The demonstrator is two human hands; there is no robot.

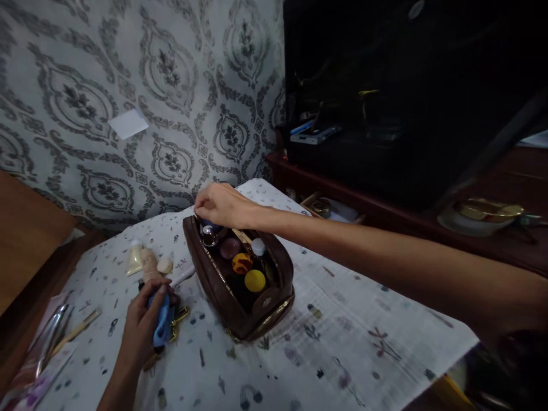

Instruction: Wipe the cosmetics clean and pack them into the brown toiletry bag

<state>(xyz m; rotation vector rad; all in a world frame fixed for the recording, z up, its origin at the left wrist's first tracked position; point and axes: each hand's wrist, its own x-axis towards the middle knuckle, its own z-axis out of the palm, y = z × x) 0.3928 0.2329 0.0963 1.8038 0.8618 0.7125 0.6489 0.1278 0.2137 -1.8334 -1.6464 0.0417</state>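
Observation:
A dark brown toiletry bag [208, 268] stands unzipped on the cloth, filled with small containers, among them a yellow-lidded one [255, 280], an amber one [242, 263] and a white-capped bottle [258, 246]. My right hand [222, 204] reaches across to the bag's far end. Its fingers are closed near the zipper edge, and what they pinch is hidden. To the left of the bag, my left hand [148, 311] has its fingers round a soft blue item [163, 322]. A gold clip [178, 321] sits just beside that item.
Past my left hand lie a cream tube [134, 260], a beige bottle [148, 264] and a round cream pot [165, 266]. Brushes [76, 331] and clear pouches [29, 382] lie at the left edge. Behind are a patterned wall [171, 114] and a dark television [385, 85].

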